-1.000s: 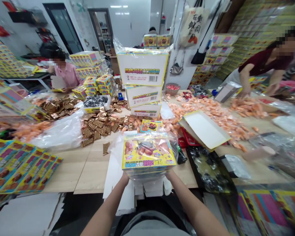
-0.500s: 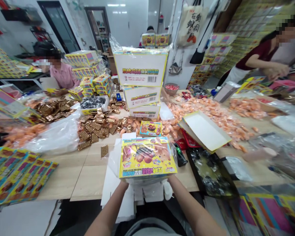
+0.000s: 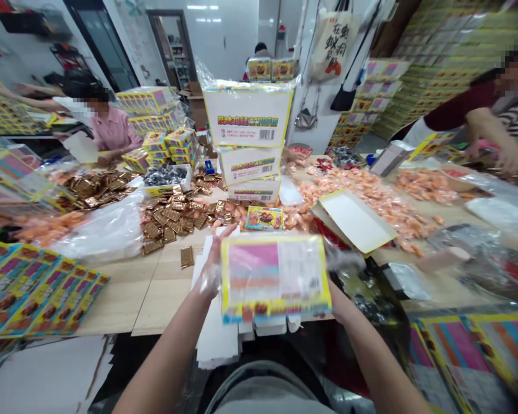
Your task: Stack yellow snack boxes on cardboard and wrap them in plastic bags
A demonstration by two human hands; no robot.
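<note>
We grip the wrapped box [image 3: 275, 279] between our left hand [image 3: 212, 265], fingers spread, and mostly hidden right hand [image 3: 337, 299]; loose packets [image 3: 172, 215] beyond remain unpacked.

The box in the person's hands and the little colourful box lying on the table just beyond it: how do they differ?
The held box is much larger, lifted between the left hand and right hand, and wrapped in clear plastic. The small box lies flat on the table, untouched, among loose packets. The held box shows pink and white panels; the small one shows pictures. Both have yellow edges.
</note>
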